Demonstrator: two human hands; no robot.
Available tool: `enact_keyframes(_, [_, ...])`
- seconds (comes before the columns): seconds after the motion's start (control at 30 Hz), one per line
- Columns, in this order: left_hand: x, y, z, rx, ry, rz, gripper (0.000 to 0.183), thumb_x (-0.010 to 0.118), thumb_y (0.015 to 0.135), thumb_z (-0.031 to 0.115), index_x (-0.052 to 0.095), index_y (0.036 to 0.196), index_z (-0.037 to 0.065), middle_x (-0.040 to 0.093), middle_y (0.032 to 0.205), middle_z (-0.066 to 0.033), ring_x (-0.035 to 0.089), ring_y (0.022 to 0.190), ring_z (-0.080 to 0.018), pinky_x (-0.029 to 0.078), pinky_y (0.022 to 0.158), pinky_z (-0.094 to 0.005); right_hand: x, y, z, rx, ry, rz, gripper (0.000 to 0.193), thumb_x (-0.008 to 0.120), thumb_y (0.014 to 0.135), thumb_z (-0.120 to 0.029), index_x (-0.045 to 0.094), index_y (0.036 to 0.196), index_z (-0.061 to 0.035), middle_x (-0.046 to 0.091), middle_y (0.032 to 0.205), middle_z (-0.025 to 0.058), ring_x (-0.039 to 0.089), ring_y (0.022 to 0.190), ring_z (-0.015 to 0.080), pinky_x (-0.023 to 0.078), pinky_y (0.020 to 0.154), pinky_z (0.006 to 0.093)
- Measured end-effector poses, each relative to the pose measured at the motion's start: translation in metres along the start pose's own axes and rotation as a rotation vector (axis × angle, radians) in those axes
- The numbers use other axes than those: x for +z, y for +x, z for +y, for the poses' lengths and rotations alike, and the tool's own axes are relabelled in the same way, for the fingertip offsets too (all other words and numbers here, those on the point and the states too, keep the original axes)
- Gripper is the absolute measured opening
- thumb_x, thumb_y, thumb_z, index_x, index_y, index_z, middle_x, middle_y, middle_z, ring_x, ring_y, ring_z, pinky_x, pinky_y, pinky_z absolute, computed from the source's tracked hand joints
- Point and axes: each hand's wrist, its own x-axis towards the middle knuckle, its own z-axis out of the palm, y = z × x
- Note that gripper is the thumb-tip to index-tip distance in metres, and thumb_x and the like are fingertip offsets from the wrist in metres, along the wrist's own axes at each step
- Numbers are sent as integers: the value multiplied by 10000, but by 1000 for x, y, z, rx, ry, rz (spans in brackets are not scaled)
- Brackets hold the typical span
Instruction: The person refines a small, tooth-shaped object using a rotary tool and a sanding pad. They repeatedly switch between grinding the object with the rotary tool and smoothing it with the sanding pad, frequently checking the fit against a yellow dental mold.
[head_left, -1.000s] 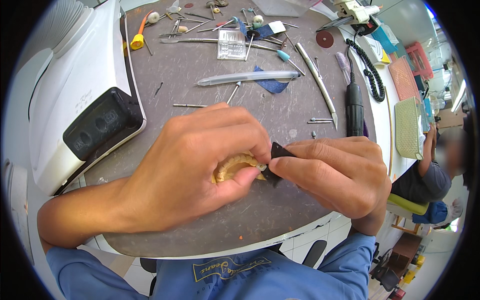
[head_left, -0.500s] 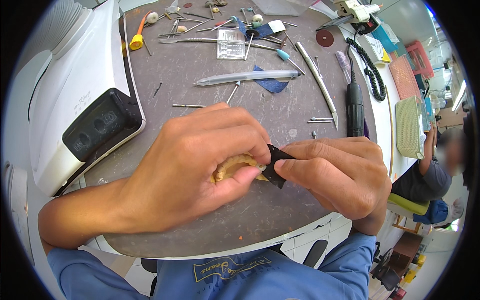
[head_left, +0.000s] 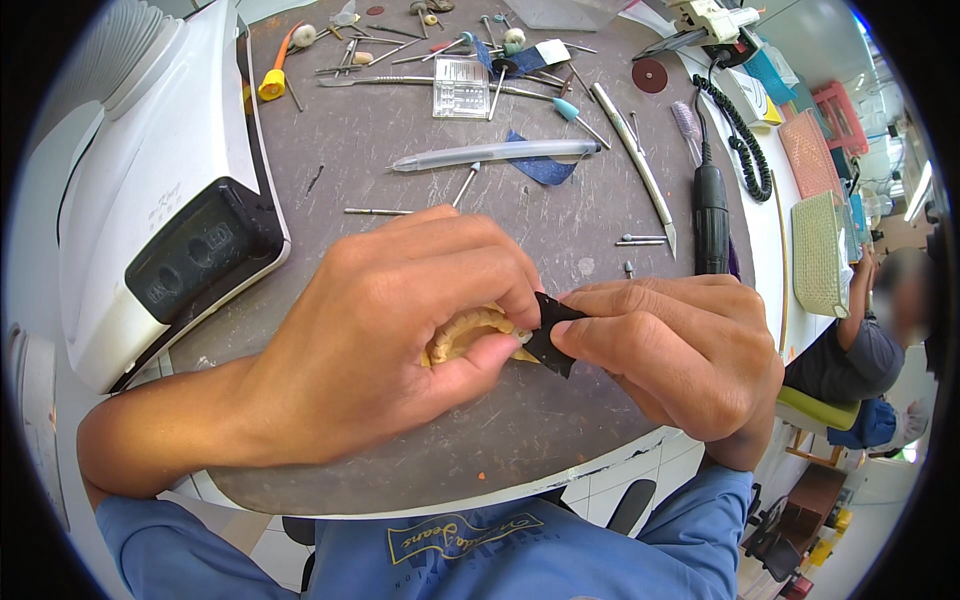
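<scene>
A yellowish dental cast [head_left: 462, 333], arch-shaped with teeth along it, is gripped in my left hand [head_left: 385, 320]. My thumb and fingers wrap its right end, hiding much of it. Between the thumb and fingers of my right hand [head_left: 670, 345] is pinched a small dark piece of sandpaper [head_left: 548, 335], bent and pressed against the cast's right end beside my left fingertips. A small pale bit shows at that contact, too small to make out. Both hands are held close together above the near part of the bench.
Beyond my hands lie a translucent pen-like tool [head_left: 480, 155], a blue abrasive scrap [head_left: 545, 168], a knife [head_left: 640, 165] and several burs with a clear case [head_left: 462, 88]. A white machine [head_left: 170, 200] stands left; a black handpiece [head_left: 711, 220] rests right. Another person [head_left: 860, 340] sits far right.
The dark sandpaper has shifted very slightly against the cast, with a small movement of my right fingers. My left hand keeps its hold, and the bench items stay put.
</scene>
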Motion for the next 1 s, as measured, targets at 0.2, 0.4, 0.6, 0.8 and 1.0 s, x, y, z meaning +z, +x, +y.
enact_keyframes(0.2, [-1,-1,1,4,-2,-1,255,787,725,-86,725,952,13,749,1068,-122,708,959,-253,568,813,-355,1,0,-1,10,4,3,170,821,727,-34,711,856,-18,759,794,134,778,683,267,618,567,332])
enact_keyframes(0.4, [0,0,-1,4,-14,2,255,788,726,-83,725,953,13,748,1066,-121,706,956,-254,566,812,-355,0,0,-1,15,2,0,171,809,715,-35,709,852,-13,757,790,137,778,682,270,628,580,333])
enact_keyframes(0.6, [0,0,0,2,-4,5,253,791,724,-78,724,949,17,748,1063,-120,705,950,-253,565,797,-354,-1,0,0,7,21,-13,173,800,707,-32,702,846,-5,754,787,148,779,685,280,635,594,342])
enact_keyframes(0.8, [-1,0,1,8,15,-2,253,793,721,-75,728,945,23,750,1059,-117,706,947,-252,565,794,-355,-1,1,-1,13,30,-11,174,803,706,-35,698,843,-6,755,791,151,780,689,281,637,598,344])
enact_keyframes(1.0, [0,0,1,-8,4,-1,249,791,725,-76,730,945,26,752,1063,-115,707,951,-251,562,804,-355,-2,0,-1,25,21,-25,178,808,704,-44,694,839,-18,762,801,150,786,702,285,637,595,343])
